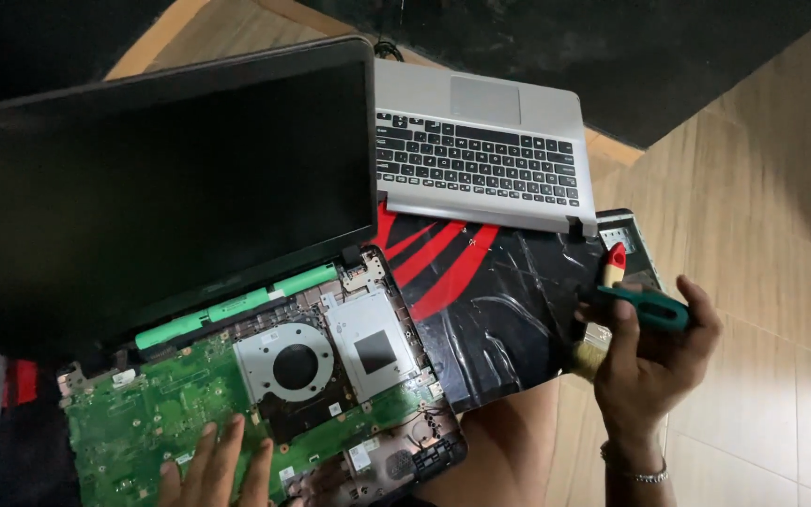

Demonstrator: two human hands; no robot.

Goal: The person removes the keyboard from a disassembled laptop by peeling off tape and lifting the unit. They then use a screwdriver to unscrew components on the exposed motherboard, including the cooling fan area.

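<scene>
Left hand (pixel 216 467) flat, fingers spread on green motherboard (pixel 157 404) of opened laptop (pixel 237 310). Right hand (pixel 648 357) clamped on green-handled screwdriver (pixel 650 305) plus paintbrush (pixel 603 319).

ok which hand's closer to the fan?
Left. The left hand rests on the green board just below the fan; the right hand is far off to the side, holding a screwdriver and brush.

Two hands: left hand (pixel 213 465) near, right hand (pixel 650 361) at right.
One opened laptop base with green motherboard (pixel 157 408), one fan (pixel 295 366), one black screen (pixel 161 178).
One silver keyboard deck (pixel 481 155), far.
One black and red mat (pixel 490 310).
One green-handled screwdriver (pixel 645 305).
One brush (pixel 595 347).
One bracelet (pixel 635 472).
</scene>
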